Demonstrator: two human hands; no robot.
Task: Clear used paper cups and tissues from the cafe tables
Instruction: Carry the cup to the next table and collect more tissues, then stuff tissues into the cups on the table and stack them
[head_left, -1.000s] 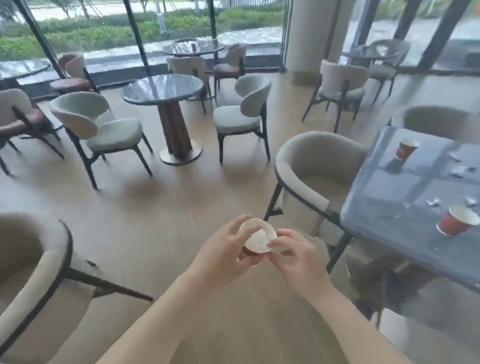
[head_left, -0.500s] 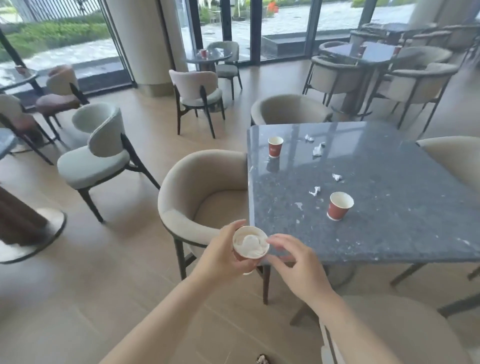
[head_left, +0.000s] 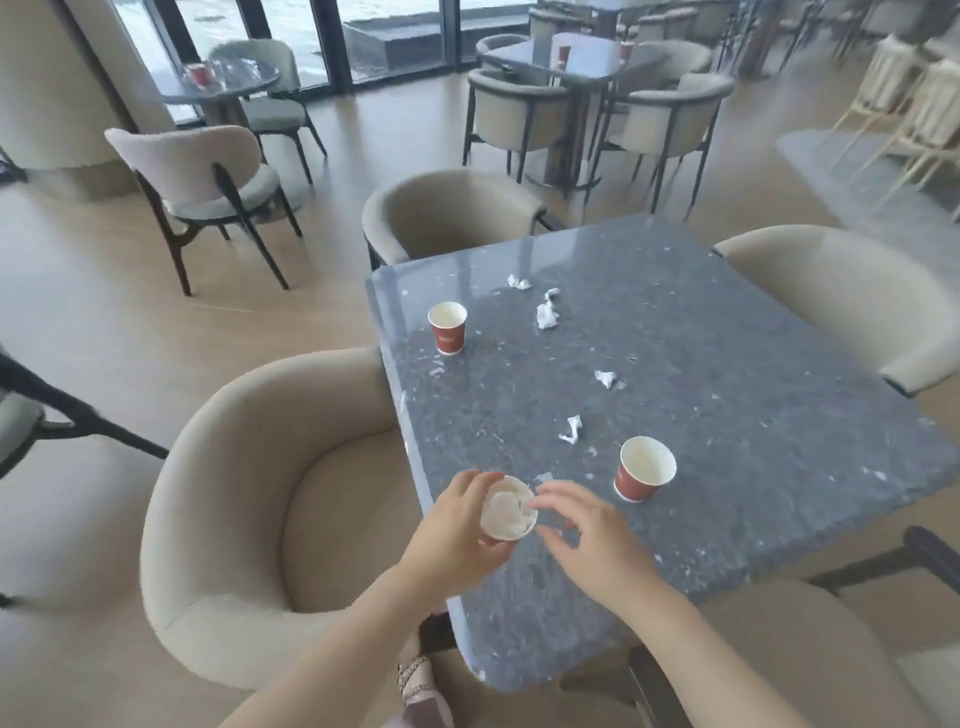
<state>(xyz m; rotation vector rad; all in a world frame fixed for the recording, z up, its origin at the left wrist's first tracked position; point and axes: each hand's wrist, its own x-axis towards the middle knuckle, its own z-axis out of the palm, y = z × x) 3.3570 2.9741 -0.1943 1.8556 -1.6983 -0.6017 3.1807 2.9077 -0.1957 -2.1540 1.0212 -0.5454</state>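
My left hand (head_left: 451, 535) grips a red paper cup (head_left: 508, 510) stuffed with white tissue, held over the near left edge of a grey stone table (head_left: 727, 467). My right hand (head_left: 587, 540) hovers just right of that cup with fingers spread and relaxed, holding nothing. On the table stand two more red cups, one near me (head_left: 643, 468) and one farther left (head_left: 448, 328). Crumpled tissues lie between them: a long one (head_left: 546, 310), a small one at the back (head_left: 518, 282), one in the middle (head_left: 609, 379) and one near the close cup (head_left: 571, 429).
Beige armchairs surround the table: one at the left (head_left: 249, 499), one behind (head_left: 447, 213), one at the right (head_left: 852, 301). Farther tables carry red cups, a round one (head_left: 218, 78) at the back left and a square one (head_left: 566, 57) behind.
I have turned right and stepped up to the grey table, so it now lies directly under my hands. My right hand has drawn slightly off the cup's rim.
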